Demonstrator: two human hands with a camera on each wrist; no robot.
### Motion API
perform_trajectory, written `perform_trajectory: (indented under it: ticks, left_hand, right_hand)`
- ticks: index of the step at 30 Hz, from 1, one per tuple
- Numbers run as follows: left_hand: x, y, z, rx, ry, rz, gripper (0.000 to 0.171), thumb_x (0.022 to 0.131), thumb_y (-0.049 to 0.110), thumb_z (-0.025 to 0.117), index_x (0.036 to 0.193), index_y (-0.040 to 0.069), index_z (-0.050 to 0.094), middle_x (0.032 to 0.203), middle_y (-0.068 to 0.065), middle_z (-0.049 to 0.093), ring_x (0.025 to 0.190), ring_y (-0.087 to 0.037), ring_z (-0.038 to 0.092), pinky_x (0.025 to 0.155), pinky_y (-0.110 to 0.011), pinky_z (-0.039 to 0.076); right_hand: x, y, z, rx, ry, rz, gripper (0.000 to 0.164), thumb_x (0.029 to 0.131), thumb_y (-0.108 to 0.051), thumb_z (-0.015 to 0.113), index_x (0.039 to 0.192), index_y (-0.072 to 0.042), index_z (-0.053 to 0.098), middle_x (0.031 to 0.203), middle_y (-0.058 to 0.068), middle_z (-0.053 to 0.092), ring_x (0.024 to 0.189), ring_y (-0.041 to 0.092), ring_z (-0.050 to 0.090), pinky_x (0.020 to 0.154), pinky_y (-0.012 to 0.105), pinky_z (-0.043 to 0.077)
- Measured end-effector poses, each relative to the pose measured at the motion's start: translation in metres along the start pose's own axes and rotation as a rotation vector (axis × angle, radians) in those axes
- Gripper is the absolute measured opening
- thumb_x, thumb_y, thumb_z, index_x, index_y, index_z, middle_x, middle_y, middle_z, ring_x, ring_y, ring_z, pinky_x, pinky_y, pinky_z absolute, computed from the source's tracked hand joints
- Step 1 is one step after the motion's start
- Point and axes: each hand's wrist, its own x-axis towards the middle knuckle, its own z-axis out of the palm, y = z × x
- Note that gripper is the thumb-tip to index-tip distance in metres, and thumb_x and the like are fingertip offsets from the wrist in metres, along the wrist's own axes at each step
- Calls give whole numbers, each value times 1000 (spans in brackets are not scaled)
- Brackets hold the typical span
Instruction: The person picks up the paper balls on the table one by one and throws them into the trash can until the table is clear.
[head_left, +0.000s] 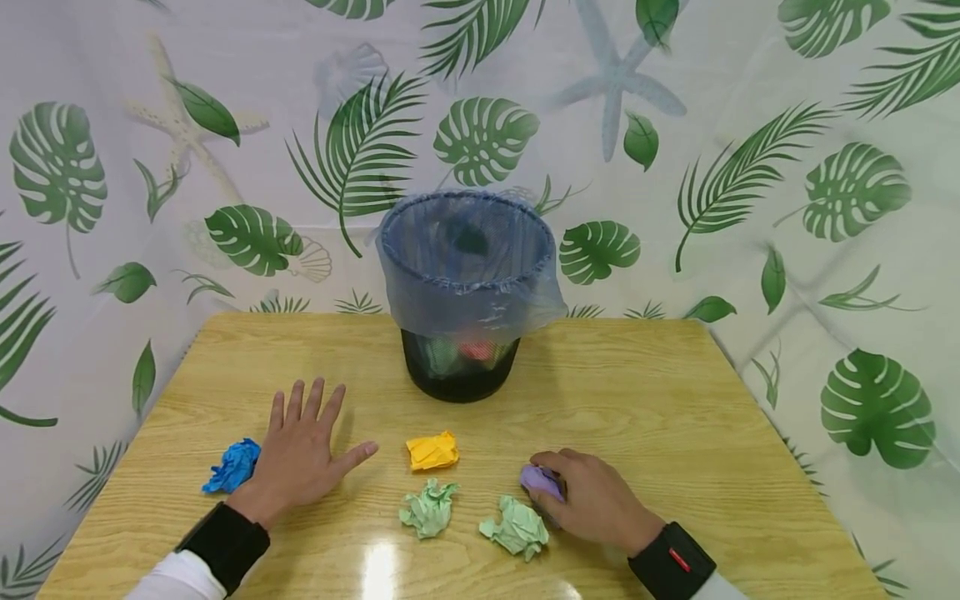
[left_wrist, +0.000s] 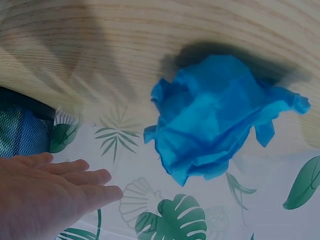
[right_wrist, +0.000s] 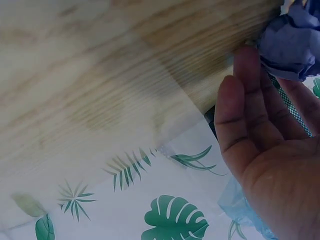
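Observation:
My right hand (head_left: 596, 498) grips a crumpled purple paper ball (head_left: 542, 482) at the table's right side, thumb and fingers curved about it. In the right wrist view the purple ball shows at the upper right corner beside the fingers (right_wrist: 231, 107). My left hand (head_left: 303, 457) is spread with straight fingers over the left part of the table and holds nothing. Just left of its wrist lies a crumpled blue paper ball (head_left: 232, 467), large in the left wrist view. Between the hands are a folded yellow paper (head_left: 433, 452) and two crumpled light green paper balls, one left (head_left: 430, 508), one right (head_left: 516, 527).
A black mesh wastebasket (head_left: 459, 387) with a translucent blue liner bag (head_left: 480, 308) stands at the back centre of the wooden table (head_left: 637, 375). Green and red pieces show through its mesh. A leaf-printed cloth (head_left: 712, 75) hangs behind the table.

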Motion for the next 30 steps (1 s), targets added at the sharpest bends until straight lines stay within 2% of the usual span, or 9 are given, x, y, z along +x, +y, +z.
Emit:
perform_trajectory:
  ticks: [8,17,22,30]
  left_hand:
    - [0,1,-1,-10,-1,-3,99,93,74,54,160,3,33,164,-30,24,151,-54,14,120,-69,4]
    - [-1,1,-2,-5,0,0,99,93,72,55,160,3,33,163,-31,25,151,-54,14,120,-69,5]
    - [-1,0,-2,-4,-1,2,98,93,72,55,160,3,34,163,-31,25,151,-55,15,120,-70,5]
    - [-1,-1,-1,-4,-7,-2,99,93,73,54,160,3,33,163,-31,24,150,-55,15,120,-70,5]
  right_hand:
    - [2,-1,-2,18,-34,11,35,92,-21,79,125,-10,72,110,3,71,95,12,66,77,34,57]
    - [4,-2,-7,2,7,22,39,91,-19,80,127,-8,72,108,4,71,96,15,68,77,35,58]
    - [8,-2,-17,7,60,15,41,91,-17,80,129,-7,70,110,6,71,96,16,69,76,34,59]
    - [20,-7,-48,34,198,-59,44,90,-5,79,132,-1,67,117,12,69,98,20,70,72,32,59]
